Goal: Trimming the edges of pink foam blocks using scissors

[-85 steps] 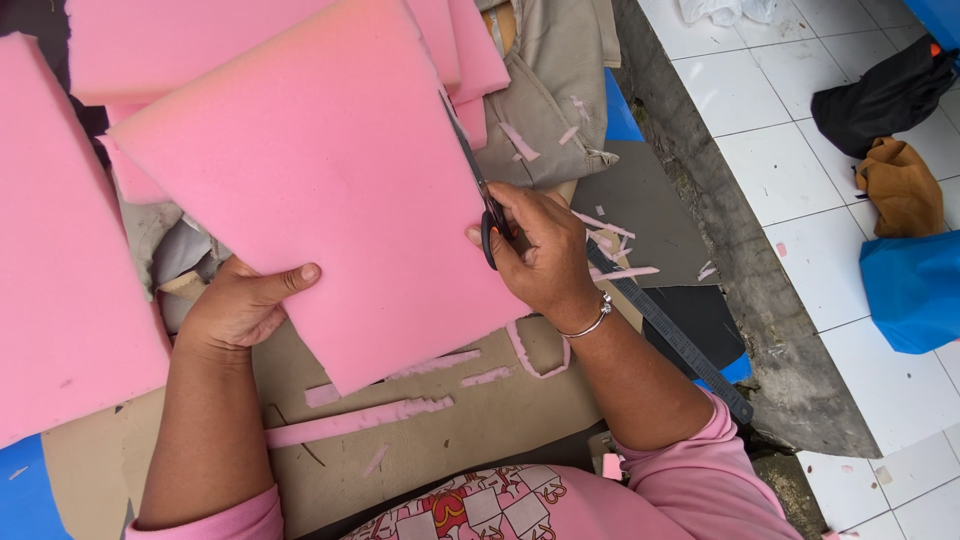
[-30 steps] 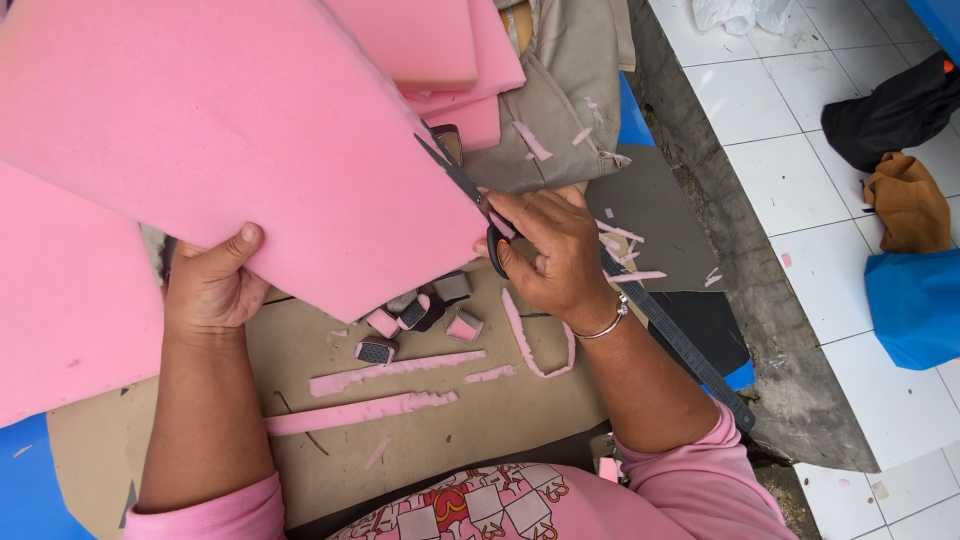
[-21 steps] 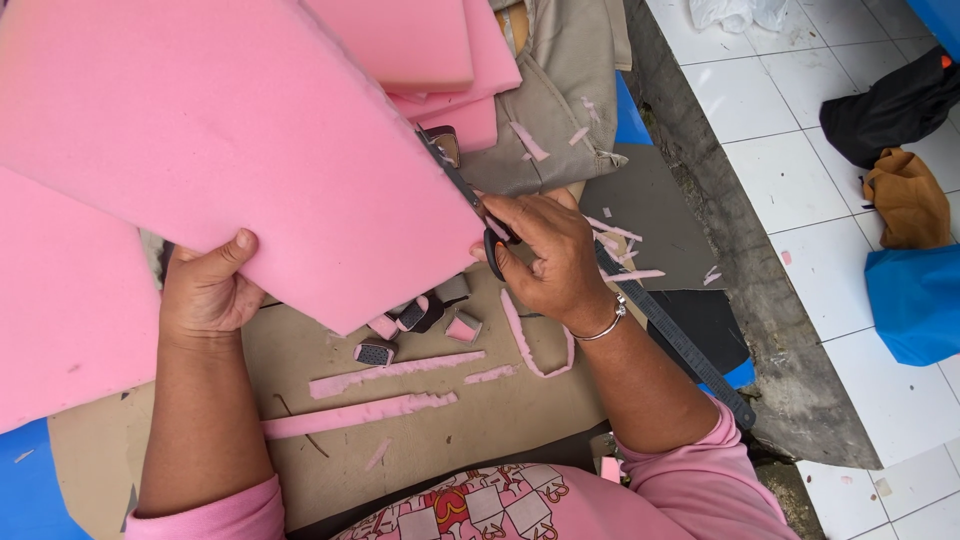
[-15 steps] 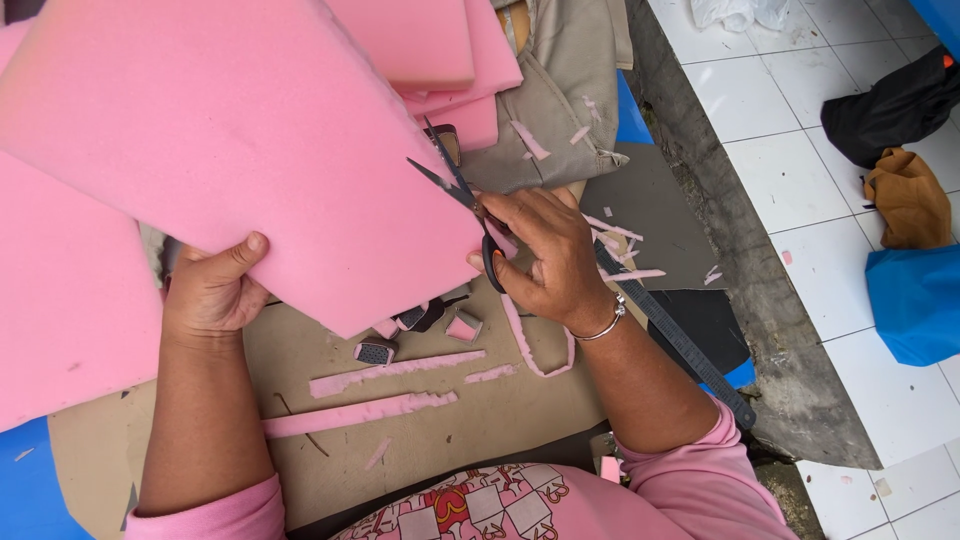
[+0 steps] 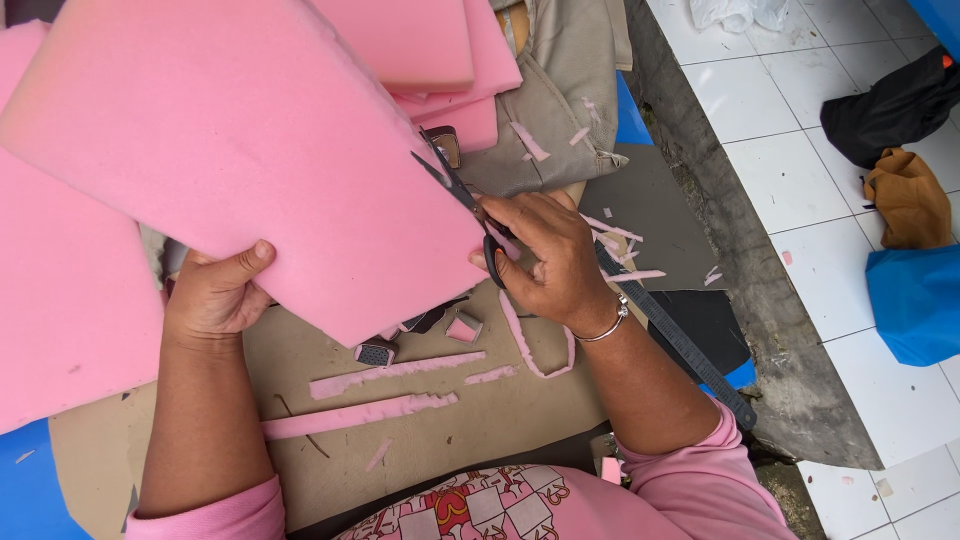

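Foam offcuts: thin pink strips [image 5: 360,416] lie on brown cardboard [image 5: 500,420].
Cloth: grey-beige fabric [image 5: 565,90] at the top, flecked with pink scraps.
Strap: dark webbing strap [image 5: 690,350] runs diagonally.
Floor: white tiles [image 5: 780,170] carry a black bag [image 5: 895,105], brown cloth [image 5: 910,200], blue bundle [image 5: 915,300].

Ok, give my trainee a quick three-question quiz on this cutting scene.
1. True or false: the right hand works scissors at the edge of the pink foam sheet.
2. What does the left hand grip? A) foam sheet B) black strap C) blue bag
3. Fill in: long pink foam offcuts lie on the brown ____.

Key: 1 true; 2 A; 3 cardboard.
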